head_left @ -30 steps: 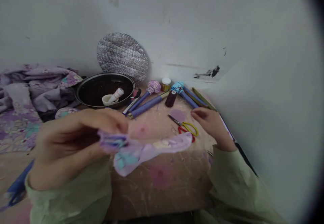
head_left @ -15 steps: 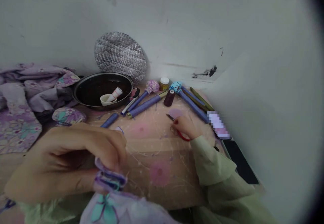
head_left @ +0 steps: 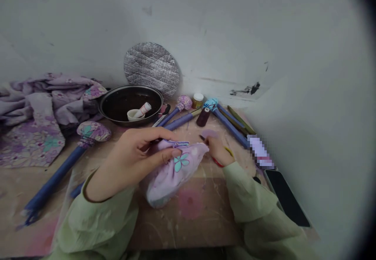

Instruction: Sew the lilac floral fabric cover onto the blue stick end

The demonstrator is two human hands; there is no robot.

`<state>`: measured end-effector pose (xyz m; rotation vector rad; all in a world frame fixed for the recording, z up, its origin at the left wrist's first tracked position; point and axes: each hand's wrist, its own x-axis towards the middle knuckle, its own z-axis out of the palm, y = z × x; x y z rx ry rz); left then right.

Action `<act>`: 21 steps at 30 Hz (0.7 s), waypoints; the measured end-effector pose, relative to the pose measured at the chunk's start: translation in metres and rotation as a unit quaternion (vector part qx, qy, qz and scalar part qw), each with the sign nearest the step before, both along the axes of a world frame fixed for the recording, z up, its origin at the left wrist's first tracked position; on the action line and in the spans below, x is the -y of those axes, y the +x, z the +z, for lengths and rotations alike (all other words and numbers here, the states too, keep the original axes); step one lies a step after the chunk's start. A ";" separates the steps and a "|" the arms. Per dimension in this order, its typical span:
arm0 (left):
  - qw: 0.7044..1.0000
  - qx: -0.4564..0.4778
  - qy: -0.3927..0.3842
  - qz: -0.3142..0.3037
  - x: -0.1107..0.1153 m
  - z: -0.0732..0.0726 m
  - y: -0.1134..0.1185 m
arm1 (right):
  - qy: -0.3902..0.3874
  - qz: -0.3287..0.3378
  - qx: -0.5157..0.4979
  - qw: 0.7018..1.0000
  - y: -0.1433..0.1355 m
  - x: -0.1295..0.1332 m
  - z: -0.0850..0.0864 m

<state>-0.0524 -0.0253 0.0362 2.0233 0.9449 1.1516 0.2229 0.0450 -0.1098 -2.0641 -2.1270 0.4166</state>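
Between the thumb and fingers of my left hand (head_left: 133,156) a lilac floral cloth piece (head_left: 170,176) is pinched along its folded edge. It hangs over the middle of the table, with a teal flower showing on its side. My right hand (head_left: 219,152) is closed around a pair of scissors (head_left: 228,151) with red and yellow handles. Their dark tip points up and left, just past the cloth's right end. Part of the scissors is hidden by my fingers. A dark purple thread spool (head_left: 203,117) stands upright beyond my right hand.
Left lies a blue-wrapped stick (head_left: 58,179) with a floral padded head, below bunched floral fabric (head_left: 44,123). A black pan (head_left: 108,109) holds a small white cup (head_left: 133,114). More wrapped sticks (head_left: 230,125), a small jar (head_left: 197,100) and a phone (head_left: 286,197) sit behind and right.
My left hand has moved away from the camera and rightward with the cloth, bringing it beside my right hand. The scissors stay in my right hand. The view has shifted slightly.
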 end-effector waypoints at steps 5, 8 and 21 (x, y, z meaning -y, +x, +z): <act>0.996 0.048 0.068 0.026 -0.006 -0.006 0.004 | 0.138 -0.047 -0.204 0.968 0.034 -0.004 0.038; 0.996 0.032 0.068 0.055 -0.006 -0.007 0.007 | 0.216 -0.063 -0.305 0.925 0.040 0.009 0.070; 0.987 0.099 0.116 0.056 -0.001 -0.011 0.020 | 0.252 0.076 -0.574 0.776 -0.087 0.111 0.129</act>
